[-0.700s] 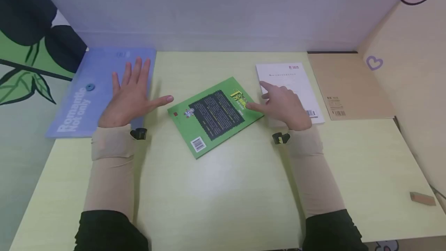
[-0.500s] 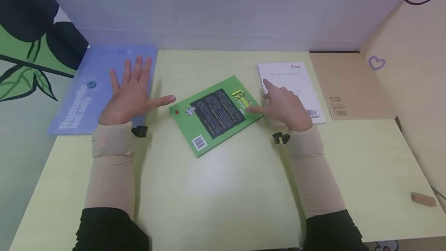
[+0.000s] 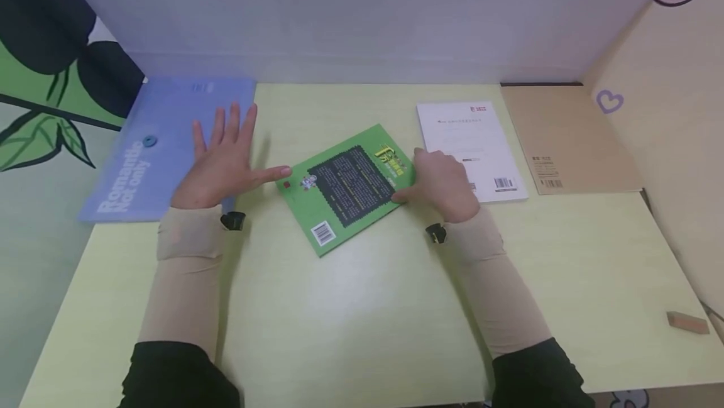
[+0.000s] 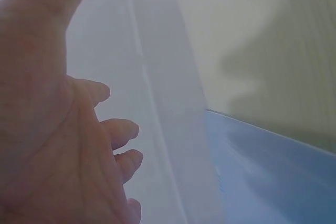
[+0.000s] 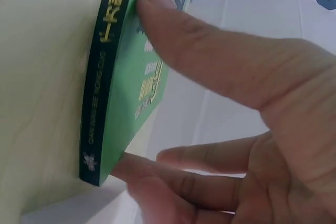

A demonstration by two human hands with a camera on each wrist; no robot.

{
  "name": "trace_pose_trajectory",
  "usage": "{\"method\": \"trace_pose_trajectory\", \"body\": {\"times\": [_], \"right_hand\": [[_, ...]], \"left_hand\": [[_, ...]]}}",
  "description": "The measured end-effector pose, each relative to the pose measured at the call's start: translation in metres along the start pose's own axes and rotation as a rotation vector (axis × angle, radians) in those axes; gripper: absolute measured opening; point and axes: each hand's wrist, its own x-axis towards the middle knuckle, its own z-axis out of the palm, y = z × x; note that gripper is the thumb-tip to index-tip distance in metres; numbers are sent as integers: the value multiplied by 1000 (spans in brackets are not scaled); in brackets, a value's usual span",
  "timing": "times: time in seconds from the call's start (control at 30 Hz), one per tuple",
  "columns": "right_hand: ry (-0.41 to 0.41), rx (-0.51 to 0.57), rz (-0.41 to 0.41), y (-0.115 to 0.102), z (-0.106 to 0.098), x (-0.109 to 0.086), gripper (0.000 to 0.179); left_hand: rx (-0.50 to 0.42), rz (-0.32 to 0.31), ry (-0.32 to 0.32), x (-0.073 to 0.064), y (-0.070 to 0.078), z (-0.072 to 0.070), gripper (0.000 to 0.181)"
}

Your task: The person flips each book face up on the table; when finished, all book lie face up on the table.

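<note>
A green book (image 3: pixel 300 204) with a dark text panel and a barcode lies tilted at mid-table. My right hand (image 3: pixel 444 185) grips its right end, thumb over the cover beside the spine and fingers bent at the short edge. In the right wrist view, the thumb presses on the green book (image 5: pixel 126 98) and a fingertip meets its corner. My left hand (image 3: pixel 217 172) is spread with straight fingers, its thumb tip right at the book's left corner. The left wrist view shows the left hand's palm (image 4: pixel 47 145) holding nothing.
Beneath and behind the left hand lies a blue button folder (image 3: pixel 164 106) with white lettering. A white booklet (image 3: pixel 469 131) is right of the green book, with a brown kraft notebook (image 3: pixel 571 137) beyond it. A small brown block (image 3: pixel 687 322) rests near the table's right edge.
My right hand has moved left and toward me, off the white booklet, and taken hold of the green book's right end. The left hand has shifted slightly right and nearer; the book stays put.
</note>
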Motion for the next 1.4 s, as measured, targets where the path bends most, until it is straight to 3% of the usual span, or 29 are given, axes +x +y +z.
{"method": "trace_pose_trajectory", "body": {"times": [0.2,0.5,0.97,1.13,1.27,1.4], "right_hand": [[4,17,26,-3,5,0,73],[-114,66,72,-2,10,4,60],[-180,118,54,4,9,10,59],[-153,116,13,9,10,12,57],[-86,98,-21,11,7,11,54],[-40,148,-33,11,1,6,54]], "left_hand": [[-11,-9,11,1,0,-2,133],[-9,-20,12,0,-2,-6,134],[-7,-19,15,-3,-4,-6,133],[-5,-25,22,-4,-8,-5,133],[-9,-25,22,-5,-7,-6,132],[-5,-20,8,-5,-5,-8,131]]}}
